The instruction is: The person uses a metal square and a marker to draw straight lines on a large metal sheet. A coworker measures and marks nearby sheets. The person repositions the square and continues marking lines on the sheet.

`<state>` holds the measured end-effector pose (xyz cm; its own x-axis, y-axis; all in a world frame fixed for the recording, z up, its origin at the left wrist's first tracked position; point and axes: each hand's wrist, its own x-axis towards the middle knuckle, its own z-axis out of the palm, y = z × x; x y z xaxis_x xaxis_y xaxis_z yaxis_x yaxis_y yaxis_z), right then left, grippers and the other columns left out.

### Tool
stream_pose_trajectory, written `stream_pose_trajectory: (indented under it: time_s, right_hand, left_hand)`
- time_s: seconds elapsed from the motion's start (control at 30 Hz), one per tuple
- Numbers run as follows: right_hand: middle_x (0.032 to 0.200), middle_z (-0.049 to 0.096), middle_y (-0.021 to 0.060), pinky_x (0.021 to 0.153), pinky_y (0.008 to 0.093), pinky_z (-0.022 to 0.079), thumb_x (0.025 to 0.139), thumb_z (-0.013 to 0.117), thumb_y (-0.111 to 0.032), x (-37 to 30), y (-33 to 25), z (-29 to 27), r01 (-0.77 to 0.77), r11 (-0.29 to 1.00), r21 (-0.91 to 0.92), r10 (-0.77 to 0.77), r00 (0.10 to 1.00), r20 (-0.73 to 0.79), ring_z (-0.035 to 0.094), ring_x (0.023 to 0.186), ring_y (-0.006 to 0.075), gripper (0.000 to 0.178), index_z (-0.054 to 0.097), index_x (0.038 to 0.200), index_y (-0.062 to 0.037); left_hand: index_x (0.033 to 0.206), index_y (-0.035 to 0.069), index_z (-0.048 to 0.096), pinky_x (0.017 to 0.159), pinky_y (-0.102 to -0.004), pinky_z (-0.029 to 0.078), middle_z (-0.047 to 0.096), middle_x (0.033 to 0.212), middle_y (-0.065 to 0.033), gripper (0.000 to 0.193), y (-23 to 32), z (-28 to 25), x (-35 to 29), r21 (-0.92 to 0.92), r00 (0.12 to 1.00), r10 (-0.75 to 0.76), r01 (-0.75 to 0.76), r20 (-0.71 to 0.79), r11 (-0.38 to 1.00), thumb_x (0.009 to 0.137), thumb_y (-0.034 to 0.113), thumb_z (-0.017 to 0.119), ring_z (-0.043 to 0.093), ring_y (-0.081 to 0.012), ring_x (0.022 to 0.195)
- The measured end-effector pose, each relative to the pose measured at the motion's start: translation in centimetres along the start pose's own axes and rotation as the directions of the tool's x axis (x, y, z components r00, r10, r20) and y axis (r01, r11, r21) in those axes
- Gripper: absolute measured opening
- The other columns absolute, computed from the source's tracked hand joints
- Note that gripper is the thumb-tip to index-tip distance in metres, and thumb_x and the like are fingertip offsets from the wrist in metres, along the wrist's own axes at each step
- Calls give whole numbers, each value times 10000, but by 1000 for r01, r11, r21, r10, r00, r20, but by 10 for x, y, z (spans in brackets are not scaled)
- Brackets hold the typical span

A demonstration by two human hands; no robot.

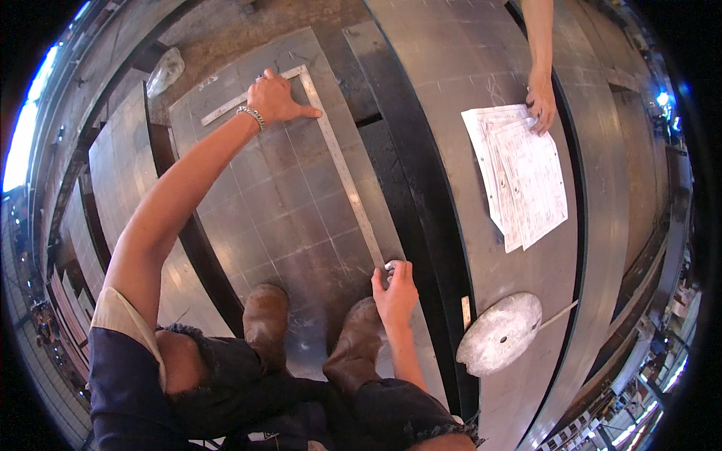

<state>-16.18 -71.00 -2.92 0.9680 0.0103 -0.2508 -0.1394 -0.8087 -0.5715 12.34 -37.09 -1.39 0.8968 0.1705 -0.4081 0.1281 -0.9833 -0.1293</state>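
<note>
A large L-shaped steel square (347,179) lies flat on a grey metal plate (271,177) scribed with crossing lines. My left hand (275,99), with a chain bracelet at its wrist, holds the square near its corner; the thumb reaches onto the long leg and the fingers curl over the short one. At the long leg's near end, my right hand (396,292) pinches a small white piece of chalk (389,264). My brown boots (265,316) stand on the same plate.
Another person's hand (541,105) rests on printed paper sheets (519,180) on the neighbouring plate. A round pale disc (499,334) with a centre hole lies nearer, a thin rod beside it. Dark gaps (410,203) separate the plates. A crumpled clear plastic bag (165,72) sits far left.
</note>
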Motion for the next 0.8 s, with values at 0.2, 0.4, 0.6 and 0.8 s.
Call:
stream_pose_trajectory:
  time_s: [0.2, 0.4, 0.6, 0.8]
  right_hand:
    - [828, 666, 170, 705, 429, 525, 923, 571, -46, 48, 4, -20, 147, 983, 108, -145, 989, -30, 671, 797, 352, 101, 586, 1016, -9]
    - [838, 672, 256, 731, 520, 498, 978, 511, -128, 153, -73, -41, 207, 954, 218, -260, 932, 254, 665, 853, 433, 158, 594, 979, 7]
    - [835, 658, 227, 768, 458, 507, 982, 550, -200, 211, -118, -27, 346, 915, 210, -384, 905, 183, 667, 821, 372, 252, 671, 966, 21]
    - [818, 615, 123, 687, 356, 468, 1021, 515, -237, 236, -141, -21, -37, 941, 337, -145, 854, 500, 601, 763, 210, 279, 629, 1112, 1]
  left_hand:
    - [1270, -161, 569, 833, -424, 573, 509, 1285, -263, 1372, 5, 4, 3, 10, 999, 29, -29, 17, 1000, 532, 996, 562, 645, -350, 1091]
    - [1146, -148, 651, 843, -406, 562, 543, 1225, -259, 1283, 0, 2, -3, -60, 999, 29, -30, -19, 998, 516, 970, 614, 643, -337, 1075]
    - [1088, -117, 687, 861, -408, 548, 540, 1199, -245, 1207, 3, 15, 3, -39, 995, 6, -10, -100, 999, 508, 941, 657, 626, -330, 1077]
    - [1162, -90, 670, 997, -407, 465, 509, 1265, -231, 1152, 4, 3, -4, -101, 1000, 7, -8, -6, 995, 559, 892, 683, 577, -334, 1152]
